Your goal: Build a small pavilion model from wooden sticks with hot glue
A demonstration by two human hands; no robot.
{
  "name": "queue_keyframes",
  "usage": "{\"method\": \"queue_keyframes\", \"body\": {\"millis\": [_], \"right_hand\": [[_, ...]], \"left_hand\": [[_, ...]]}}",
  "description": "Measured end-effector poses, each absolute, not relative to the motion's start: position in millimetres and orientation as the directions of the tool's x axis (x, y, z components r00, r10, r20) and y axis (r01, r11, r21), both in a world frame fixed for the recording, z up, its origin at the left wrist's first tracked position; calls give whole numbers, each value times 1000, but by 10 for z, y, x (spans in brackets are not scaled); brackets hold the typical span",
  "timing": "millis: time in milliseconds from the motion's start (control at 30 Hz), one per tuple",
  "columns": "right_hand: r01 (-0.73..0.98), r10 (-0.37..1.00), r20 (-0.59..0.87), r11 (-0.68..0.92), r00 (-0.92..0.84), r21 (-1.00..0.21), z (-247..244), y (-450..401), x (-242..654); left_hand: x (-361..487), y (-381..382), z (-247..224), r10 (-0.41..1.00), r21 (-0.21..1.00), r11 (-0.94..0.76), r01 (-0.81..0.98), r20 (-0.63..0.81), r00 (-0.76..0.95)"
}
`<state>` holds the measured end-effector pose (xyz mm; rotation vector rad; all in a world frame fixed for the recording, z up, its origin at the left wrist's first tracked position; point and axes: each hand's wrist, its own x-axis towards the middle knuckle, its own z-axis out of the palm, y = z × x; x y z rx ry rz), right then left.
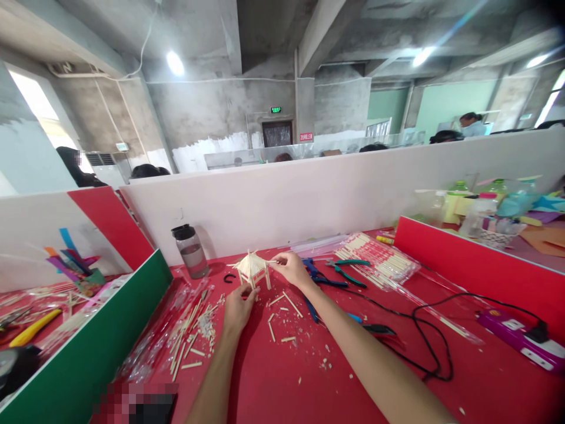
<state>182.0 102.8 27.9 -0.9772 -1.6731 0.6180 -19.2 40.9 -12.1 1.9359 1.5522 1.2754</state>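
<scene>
A small pavilion-like model (251,268) made of pale wooden sticks stands on the red table, with a pointed roof and thin legs. My left hand (238,303) is at its front lower edge, fingers closed at a front leg. To the right of the roof, my right hand (291,270) pinches a small thin stick that reaches to the roof's right corner. Cut stick pieces (271,327) and crumbs lie in front of the model. Longer loose sticks (183,335) are to the left of my left hand.
A water bottle (191,252) stands behind on the left. Green-handled pliers (348,272), packaged chopsticks (379,259), a black cable (424,330) and a purple power strip (521,338) lie right. Green (97,335) and red dividers (477,265) flank the table.
</scene>
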Motion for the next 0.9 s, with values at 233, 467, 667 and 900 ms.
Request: {"method": "queue_keyframes", "body": {"millis": [233,467,667,900], "right_hand": [[318,843,528,531,-103,-785,277,1026,1813],[318,843,527,532,-107,-785,269,1041,1814],[298,843,524,534,-119,-791,251,1054,1816],[277,843,522,537,-133,-797,227,1090,1834]], "left_hand": [[-194,409,-116,899,724,-358,589,439,7],[-191,414,-121,906,742,-345,575,424,-3],[-196,412,-123,900,732,-361,578,436,9],[-196,422,-125,898,731,-353,583,439,-7]]}}
